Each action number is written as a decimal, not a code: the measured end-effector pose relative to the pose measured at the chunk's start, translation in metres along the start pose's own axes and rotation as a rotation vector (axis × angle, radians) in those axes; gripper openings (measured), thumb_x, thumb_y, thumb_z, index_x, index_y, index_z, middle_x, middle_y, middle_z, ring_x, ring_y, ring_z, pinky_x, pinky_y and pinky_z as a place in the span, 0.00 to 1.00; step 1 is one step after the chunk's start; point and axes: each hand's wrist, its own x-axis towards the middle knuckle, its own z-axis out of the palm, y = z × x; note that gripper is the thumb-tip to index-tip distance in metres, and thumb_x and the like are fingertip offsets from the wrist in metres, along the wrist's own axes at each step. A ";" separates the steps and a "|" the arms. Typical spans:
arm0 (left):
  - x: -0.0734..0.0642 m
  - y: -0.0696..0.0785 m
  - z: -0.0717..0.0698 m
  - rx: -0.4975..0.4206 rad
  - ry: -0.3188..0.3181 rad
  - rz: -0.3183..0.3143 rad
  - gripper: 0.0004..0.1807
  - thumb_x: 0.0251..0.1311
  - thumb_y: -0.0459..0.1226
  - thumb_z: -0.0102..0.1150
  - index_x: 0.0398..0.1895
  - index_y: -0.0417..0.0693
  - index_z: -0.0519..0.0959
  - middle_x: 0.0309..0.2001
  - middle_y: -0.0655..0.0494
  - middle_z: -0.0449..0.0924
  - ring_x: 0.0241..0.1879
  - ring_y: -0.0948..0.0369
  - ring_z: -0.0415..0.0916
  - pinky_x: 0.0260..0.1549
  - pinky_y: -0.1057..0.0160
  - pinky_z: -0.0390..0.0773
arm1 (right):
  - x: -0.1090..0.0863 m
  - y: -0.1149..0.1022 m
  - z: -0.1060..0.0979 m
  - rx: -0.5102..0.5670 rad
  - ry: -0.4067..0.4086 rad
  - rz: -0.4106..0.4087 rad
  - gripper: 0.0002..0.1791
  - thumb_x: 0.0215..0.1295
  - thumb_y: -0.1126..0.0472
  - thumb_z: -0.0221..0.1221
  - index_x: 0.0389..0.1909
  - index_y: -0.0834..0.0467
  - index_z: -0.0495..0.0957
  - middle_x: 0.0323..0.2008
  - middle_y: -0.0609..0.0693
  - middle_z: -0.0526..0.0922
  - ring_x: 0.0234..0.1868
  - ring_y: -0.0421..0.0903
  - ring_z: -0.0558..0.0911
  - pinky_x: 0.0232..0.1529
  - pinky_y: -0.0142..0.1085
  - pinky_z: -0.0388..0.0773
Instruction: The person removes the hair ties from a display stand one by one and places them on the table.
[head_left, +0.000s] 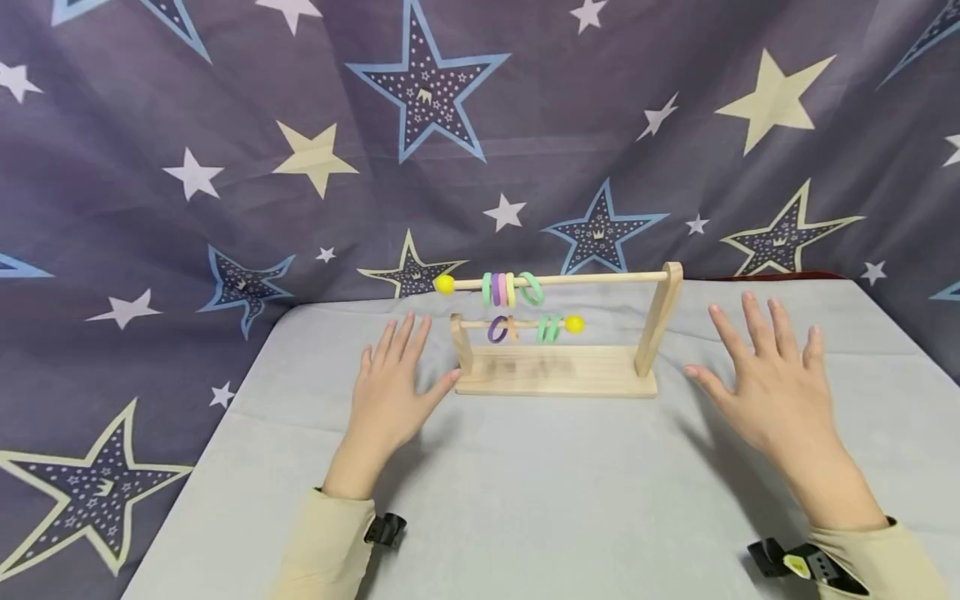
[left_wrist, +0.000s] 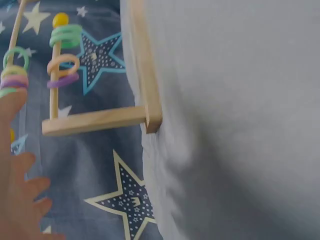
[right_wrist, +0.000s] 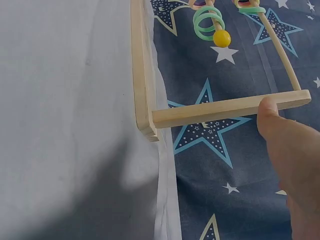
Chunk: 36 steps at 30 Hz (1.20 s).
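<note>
Through my wrist feeds I get the left hand, left of the wooden stand, and the right hand, right of it, only partly, cropped by picture edges.

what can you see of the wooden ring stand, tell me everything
The ring stand, pale and wooden-looking, sits upright on grey cloth. Its flat base carries a short post on the left and a taller post on the right. The upper rod runs left from the tall post, the lower rod right from the short one, each tipped with a yellow ball. Five coloured rings hang above, four below. The right hand is apart from it; whether the left hand touches it is unclear.
</note>
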 end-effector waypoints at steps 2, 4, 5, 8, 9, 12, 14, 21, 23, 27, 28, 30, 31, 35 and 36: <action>0.005 -0.004 0.000 -0.053 -0.029 0.011 0.48 0.63 0.68 0.47 0.80 0.57 0.47 0.79 0.54 0.43 0.78 0.52 0.36 0.71 0.38 0.41 | 0.000 -0.002 0.000 -0.002 -0.008 -0.002 0.44 0.71 0.35 0.49 0.80 0.48 0.44 0.79 0.58 0.36 0.77 0.55 0.28 0.68 0.66 0.24; 0.010 -0.008 0.002 -0.129 -0.054 0.031 0.48 0.64 0.65 0.51 0.80 0.57 0.47 0.79 0.55 0.43 0.77 0.53 0.38 0.71 0.40 0.43 | 0.001 -0.004 0.000 -0.001 -0.014 -0.005 0.44 0.71 0.35 0.49 0.80 0.47 0.44 0.79 0.58 0.36 0.77 0.55 0.28 0.68 0.66 0.24; 0.012 -0.011 0.003 -0.176 -0.066 0.040 0.48 0.64 0.63 0.53 0.80 0.56 0.47 0.79 0.56 0.44 0.77 0.53 0.40 0.71 0.40 0.44 | 0.000 -0.004 0.000 -0.002 -0.015 -0.008 0.44 0.71 0.35 0.49 0.80 0.47 0.44 0.79 0.58 0.37 0.77 0.55 0.28 0.68 0.66 0.25; 0.019 -0.018 0.009 -0.312 -0.103 0.043 0.47 0.65 0.59 0.57 0.80 0.58 0.46 0.79 0.57 0.45 0.76 0.51 0.44 0.70 0.40 0.48 | 0.001 -0.007 0.002 0.004 -0.011 -0.018 0.44 0.70 0.35 0.50 0.80 0.47 0.45 0.79 0.58 0.39 0.77 0.55 0.30 0.69 0.66 0.28; 0.022 -0.020 0.011 -0.352 -0.112 0.036 0.46 0.65 0.58 0.57 0.80 0.60 0.46 0.79 0.56 0.46 0.76 0.50 0.45 0.70 0.39 0.49 | 0.002 -0.008 0.002 0.008 -0.008 -0.024 0.45 0.70 0.35 0.51 0.80 0.48 0.45 0.79 0.59 0.39 0.77 0.56 0.31 0.69 0.66 0.29; 0.027 -0.024 0.016 -0.467 -0.141 -0.006 0.46 0.66 0.58 0.57 0.80 0.66 0.43 0.78 0.56 0.47 0.75 0.49 0.47 0.69 0.38 0.50 | 0.003 -0.010 0.003 0.022 0.005 -0.037 0.46 0.69 0.35 0.52 0.79 0.48 0.46 0.79 0.59 0.41 0.78 0.56 0.33 0.69 0.67 0.31; 0.030 -0.024 0.019 -0.561 -0.157 -0.025 0.45 0.67 0.56 0.57 0.80 0.67 0.42 0.78 0.55 0.49 0.75 0.50 0.49 0.69 0.38 0.50 | 0.004 -0.012 0.003 0.031 0.016 -0.042 0.46 0.68 0.34 0.53 0.79 0.49 0.47 0.79 0.58 0.42 0.78 0.56 0.34 0.69 0.66 0.32; 0.037 -0.021 0.031 -0.747 -0.158 -0.042 0.38 0.73 0.46 0.53 0.80 0.56 0.47 0.73 0.43 0.59 0.69 0.44 0.61 0.67 0.41 0.58 | 0.009 -0.013 0.001 0.039 0.040 -0.049 0.46 0.66 0.33 0.54 0.79 0.50 0.51 0.78 0.58 0.44 0.78 0.57 0.39 0.70 0.65 0.32; 0.038 -0.021 0.035 -0.754 -0.140 -0.054 0.36 0.73 0.45 0.52 0.79 0.53 0.51 0.71 0.41 0.63 0.67 0.44 0.64 0.66 0.43 0.61 | 0.010 -0.013 -0.001 0.035 0.040 -0.049 0.47 0.66 0.33 0.54 0.78 0.50 0.51 0.78 0.58 0.45 0.78 0.57 0.39 0.70 0.66 0.33; 0.040 -0.018 0.041 -0.790 -0.101 -0.046 0.31 0.73 0.42 0.52 0.76 0.46 0.58 0.65 0.41 0.71 0.64 0.47 0.69 0.66 0.48 0.63 | 0.010 -0.013 -0.008 0.050 0.045 -0.050 0.46 0.66 0.33 0.54 0.78 0.49 0.53 0.78 0.57 0.45 0.78 0.58 0.41 0.70 0.65 0.34; 0.041 -0.017 0.042 -0.800 -0.094 -0.038 0.30 0.73 0.41 0.52 0.74 0.45 0.59 0.64 0.41 0.72 0.63 0.48 0.70 0.66 0.48 0.64 | 0.010 -0.013 -0.010 0.063 0.048 -0.049 0.45 0.66 0.33 0.54 0.78 0.49 0.53 0.78 0.57 0.45 0.78 0.58 0.41 0.70 0.65 0.34; 0.044 -0.014 0.045 -0.814 -0.082 -0.008 0.28 0.73 0.39 0.52 0.72 0.42 0.61 0.62 0.41 0.74 0.62 0.47 0.71 0.65 0.49 0.65 | 0.008 -0.013 -0.015 0.100 0.053 -0.041 0.44 0.68 0.34 0.54 0.78 0.49 0.53 0.78 0.57 0.45 0.78 0.57 0.42 0.71 0.63 0.34; 0.045 -0.013 0.046 -0.818 -0.079 0.004 0.27 0.73 0.39 0.51 0.72 0.40 0.62 0.61 0.41 0.75 0.62 0.47 0.71 0.64 0.48 0.66 | 0.007 -0.014 -0.018 0.120 0.056 -0.035 0.43 0.68 0.35 0.54 0.78 0.48 0.53 0.78 0.57 0.46 0.78 0.57 0.43 0.72 0.62 0.34; 0.047 -0.008 0.049 -0.814 -0.075 0.009 0.26 0.73 0.39 0.51 0.70 0.39 0.63 0.59 0.41 0.76 0.60 0.47 0.73 0.62 0.48 0.68 | 0.002 -0.018 -0.024 0.194 0.109 -0.003 0.40 0.70 0.39 0.54 0.77 0.49 0.55 0.77 0.57 0.52 0.77 0.57 0.49 0.73 0.57 0.40; 0.048 -0.007 0.050 -0.810 -0.075 0.008 0.26 0.73 0.39 0.51 0.69 0.39 0.64 0.59 0.41 0.76 0.60 0.47 0.73 0.62 0.48 0.68 | 0.001 -0.020 -0.024 0.212 0.142 0.003 0.38 0.70 0.41 0.55 0.77 0.50 0.57 0.76 0.57 0.55 0.76 0.57 0.52 0.74 0.56 0.42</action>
